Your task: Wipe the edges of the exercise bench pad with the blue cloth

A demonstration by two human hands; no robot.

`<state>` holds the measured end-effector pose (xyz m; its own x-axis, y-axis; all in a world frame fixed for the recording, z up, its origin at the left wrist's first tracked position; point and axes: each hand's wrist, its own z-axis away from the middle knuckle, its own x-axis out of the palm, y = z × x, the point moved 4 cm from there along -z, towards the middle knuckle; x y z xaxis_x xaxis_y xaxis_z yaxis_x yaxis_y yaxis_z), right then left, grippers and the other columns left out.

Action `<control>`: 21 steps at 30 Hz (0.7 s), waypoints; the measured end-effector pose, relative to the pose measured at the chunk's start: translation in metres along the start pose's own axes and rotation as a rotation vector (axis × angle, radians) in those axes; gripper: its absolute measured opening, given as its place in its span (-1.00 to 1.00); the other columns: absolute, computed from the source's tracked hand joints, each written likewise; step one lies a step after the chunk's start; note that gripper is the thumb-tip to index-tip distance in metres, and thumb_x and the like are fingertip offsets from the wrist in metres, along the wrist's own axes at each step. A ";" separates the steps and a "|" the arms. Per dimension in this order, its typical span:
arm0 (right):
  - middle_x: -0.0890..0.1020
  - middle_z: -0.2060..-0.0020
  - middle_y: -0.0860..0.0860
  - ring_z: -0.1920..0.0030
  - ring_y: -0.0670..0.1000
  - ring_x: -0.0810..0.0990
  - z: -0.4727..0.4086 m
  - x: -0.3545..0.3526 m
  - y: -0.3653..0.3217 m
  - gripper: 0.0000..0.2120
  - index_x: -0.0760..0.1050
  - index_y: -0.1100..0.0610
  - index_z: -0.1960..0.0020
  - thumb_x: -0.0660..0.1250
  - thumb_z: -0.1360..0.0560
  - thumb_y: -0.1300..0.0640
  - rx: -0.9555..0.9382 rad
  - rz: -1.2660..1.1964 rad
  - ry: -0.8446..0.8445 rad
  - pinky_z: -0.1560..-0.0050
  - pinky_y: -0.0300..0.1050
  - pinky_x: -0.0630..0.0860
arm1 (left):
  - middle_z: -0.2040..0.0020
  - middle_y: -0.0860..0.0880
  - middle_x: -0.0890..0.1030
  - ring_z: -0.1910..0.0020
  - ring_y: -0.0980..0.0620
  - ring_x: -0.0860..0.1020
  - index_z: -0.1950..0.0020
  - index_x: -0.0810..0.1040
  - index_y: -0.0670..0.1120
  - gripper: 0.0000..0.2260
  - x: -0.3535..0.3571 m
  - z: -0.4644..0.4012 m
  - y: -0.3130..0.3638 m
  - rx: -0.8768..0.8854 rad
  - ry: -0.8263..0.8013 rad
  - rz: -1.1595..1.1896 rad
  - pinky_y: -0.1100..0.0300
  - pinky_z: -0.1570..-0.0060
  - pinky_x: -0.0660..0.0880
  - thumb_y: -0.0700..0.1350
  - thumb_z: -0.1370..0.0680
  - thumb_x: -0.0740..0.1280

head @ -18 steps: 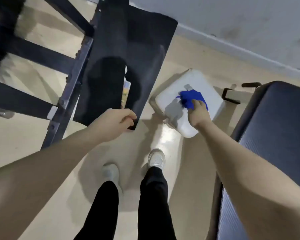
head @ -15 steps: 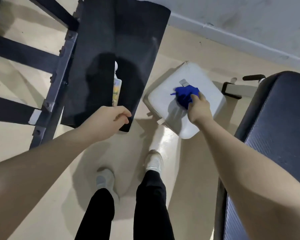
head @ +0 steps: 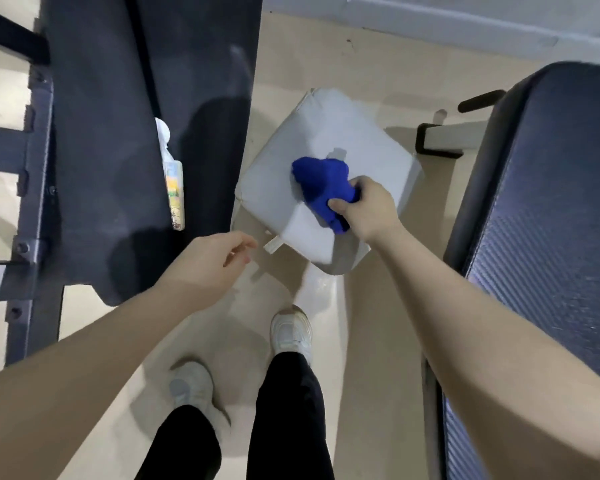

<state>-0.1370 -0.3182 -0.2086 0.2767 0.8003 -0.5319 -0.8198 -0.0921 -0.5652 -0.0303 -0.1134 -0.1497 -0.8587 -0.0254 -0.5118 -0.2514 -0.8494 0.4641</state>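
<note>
- Our right hand is clamped on the cloth, pressing it onto the white pad.
- Our left hand hangs loosely curled, empty.
- Next, we judge, sweep toward an edge.

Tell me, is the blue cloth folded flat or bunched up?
Bunched up: the blue cloth is a crumpled wad gripped in the right hand on the white pad.
</note>
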 end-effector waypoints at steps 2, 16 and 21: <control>0.48 0.26 0.06 0.26 0.01 0.42 0.032 -0.014 -0.014 -0.86 0.37 0.18 0.20 0.35 -0.41 0.24 -0.052 -0.171 0.006 0.30 -0.20 0.31 | -0.13 0.03 0.57 -0.10 0.04 0.54 -0.24 0.54 -0.03 -0.72 -0.008 0.012 0.022 -0.011 0.013 0.049 0.26 -0.02 0.42 -0.22 -0.60 0.15; 0.61 0.24 0.09 0.21 0.05 0.53 0.187 -0.168 -0.085 -0.74 0.56 0.05 0.18 0.18 -0.40 0.35 0.005 -0.678 0.077 0.15 -0.04 0.49 | -0.30 0.15 0.39 -0.19 0.23 0.41 -0.48 0.15 0.15 -0.56 -0.022 0.103 0.238 0.241 -0.189 0.401 0.43 -0.09 0.29 -0.06 -0.61 0.12; 0.55 0.32 0.11 0.25 0.07 0.47 0.183 -0.184 -0.075 -0.78 0.55 0.08 0.30 0.15 -0.21 0.28 0.134 -1.023 0.147 0.26 -0.13 0.39 | -0.12 0.15 0.50 0.01 0.55 0.45 -0.10 0.38 0.24 -0.72 -0.018 0.091 0.268 0.283 -0.280 0.523 0.65 0.02 0.35 -0.16 -0.65 0.08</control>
<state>-0.2177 -0.3499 0.0468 0.9217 0.3784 0.0850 -0.2060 0.6635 -0.7192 -0.1232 -0.2926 0.0496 -0.9738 -0.2264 0.0228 0.1557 -0.5901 0.7922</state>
